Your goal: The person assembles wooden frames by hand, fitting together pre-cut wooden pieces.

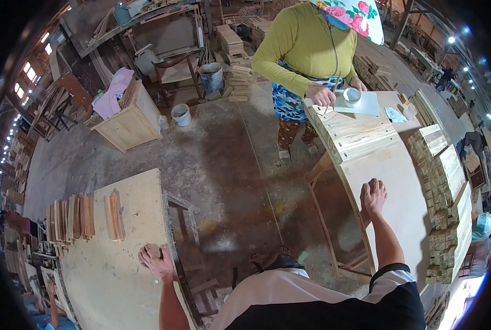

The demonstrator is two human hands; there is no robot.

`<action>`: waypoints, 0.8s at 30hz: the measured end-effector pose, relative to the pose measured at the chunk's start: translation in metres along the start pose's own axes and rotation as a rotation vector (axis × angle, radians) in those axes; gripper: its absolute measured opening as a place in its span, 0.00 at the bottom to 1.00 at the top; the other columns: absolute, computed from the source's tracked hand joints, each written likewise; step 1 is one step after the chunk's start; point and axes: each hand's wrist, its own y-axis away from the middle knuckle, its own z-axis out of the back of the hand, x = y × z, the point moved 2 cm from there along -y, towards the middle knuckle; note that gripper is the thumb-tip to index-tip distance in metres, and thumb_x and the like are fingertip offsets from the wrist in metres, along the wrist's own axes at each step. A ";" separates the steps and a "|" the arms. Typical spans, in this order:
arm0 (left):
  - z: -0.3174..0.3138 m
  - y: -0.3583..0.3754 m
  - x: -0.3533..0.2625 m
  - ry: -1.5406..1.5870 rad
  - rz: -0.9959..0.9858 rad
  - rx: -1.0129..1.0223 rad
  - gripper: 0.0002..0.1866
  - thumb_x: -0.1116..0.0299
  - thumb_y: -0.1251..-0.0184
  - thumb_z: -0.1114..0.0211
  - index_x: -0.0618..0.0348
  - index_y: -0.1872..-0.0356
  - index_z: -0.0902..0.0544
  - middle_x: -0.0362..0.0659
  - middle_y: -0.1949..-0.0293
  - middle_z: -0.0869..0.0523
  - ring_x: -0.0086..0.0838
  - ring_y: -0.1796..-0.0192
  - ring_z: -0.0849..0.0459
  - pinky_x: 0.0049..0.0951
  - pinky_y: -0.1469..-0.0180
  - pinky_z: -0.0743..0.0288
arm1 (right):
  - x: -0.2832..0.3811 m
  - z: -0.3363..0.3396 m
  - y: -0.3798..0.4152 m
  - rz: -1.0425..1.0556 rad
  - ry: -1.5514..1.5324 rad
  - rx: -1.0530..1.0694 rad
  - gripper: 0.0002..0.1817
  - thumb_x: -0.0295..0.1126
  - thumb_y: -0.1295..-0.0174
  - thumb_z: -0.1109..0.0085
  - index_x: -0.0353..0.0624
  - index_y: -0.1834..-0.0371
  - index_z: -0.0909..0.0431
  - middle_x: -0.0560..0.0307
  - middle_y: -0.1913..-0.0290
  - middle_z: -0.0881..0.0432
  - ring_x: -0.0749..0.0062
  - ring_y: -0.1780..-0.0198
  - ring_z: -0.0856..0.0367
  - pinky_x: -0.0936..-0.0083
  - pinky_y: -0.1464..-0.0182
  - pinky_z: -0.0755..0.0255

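Note:
My left hand (158,263) rests on the pale left table (102,286), fingers spread, nothing in them. Just beyond it lies a small bundle of thin wood strips (114,216), with a longer row of strips (70,218) farther left. On the right table (402,176) my right hand (373,196) lies on the bare board, fingers apart and slightly bent, holding nothing. Past that hand, several light wood boards (361,135) with small dark marks lie side by side. A co-worker stands there, one hand (321,94) holding a thin stick by a cup (352,97).
Stacked wood pieces (443,220) line the right table's far side. Between the tables runs a concrete floor (229,159). Farther back are a wooden cabinet (130,124) with a pink cloth (114,93), a white bucket (180,114), a blue bucket (211,78) and a chair (178,71).

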 end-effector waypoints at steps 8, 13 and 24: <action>-0.003 -0.001 0.003 0.003 -0.002 0.004 0.43 0.39 0.31 0.41 0.62 0.25 0.34 0.57 0.24 0.37 0.52 0.19 0.46 0.65 0.22 0.52 | 0.002 0.002 0.000 0.005 0.001 0.012 0.30 0.53 0.29 0.48 0.46 0.31 0.27 0.43 0.30 0.29 0.47 0.26 0.35 0.45 0.27 0.44; 0.002 0.000 -0.001 0.003 -0.002 0.017 0.44 0.38 0.31 0.41 0.61 0.25 0.34 0.57 0.24 0.36 0.53 0.20 0.45 0.65 0.22 0.53 | 0.001 0.001 0.000 0.015 0.004 -0.002 0.30 0.53 0.29 0.48 0.46 0.31 0.27 0.43 0.31 0.28 0.47 0.27 0.35 0.46 0.27 0.44; -0.001 0.000 0.002 -0.013 -0.003 0.001 0.43 0.38 0.30 0.42 0.60 0.25 0.33 0.55 0.24 0.36 0.51 0.19 0.45 0.64 0.22 0.52 | -0.003 -0.004 -0.001 0.023 0.018 -0.019 0.31 0.54 0.29 0.48 0.46 0.30 0.27 0.43 0.31 0.28 0.46 0.27 0.34 0.47 0.27 0.43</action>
